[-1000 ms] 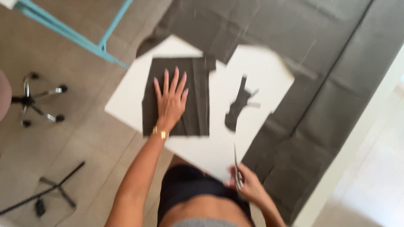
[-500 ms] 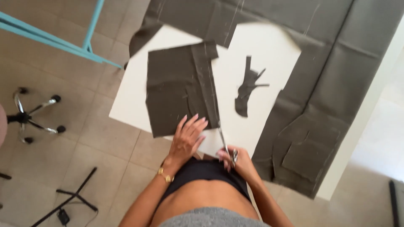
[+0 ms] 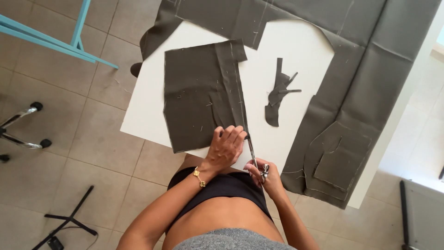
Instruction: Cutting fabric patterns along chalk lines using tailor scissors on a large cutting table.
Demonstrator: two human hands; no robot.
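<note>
Scissors of silver metal are gripped in the right hand, blades at the lower edge of a dark grey rectangular fabric piece laid on the white counter. That edge is pressed down by the left hand, its fingers held together. Narrow grey offcuts are seen nearby.

One scissors, one table, three dark fabric pieces.
</note>
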